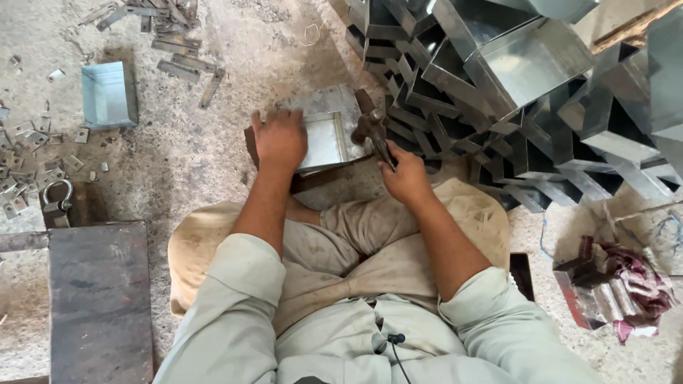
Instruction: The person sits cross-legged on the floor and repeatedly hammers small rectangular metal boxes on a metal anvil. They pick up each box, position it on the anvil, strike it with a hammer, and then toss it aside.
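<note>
I sit cross-legged on a concrete floor. My left hand presses down on the left edge of a shiny sheet-metal tray that lies open side up in front of my knees. My right hand grips the handle of a dark hammer, whose head is over the tray's right wall. Whether the head touches the metal is unclear. A dark block shows beneath the tray.
A tall heap of finished sheet-metal trays fills the right and top right. One single tray lies at the left among several metal offcuts. A dark steel slab and a shackle sit at the lower left. Crumpled wrapping is at the right.
</note>
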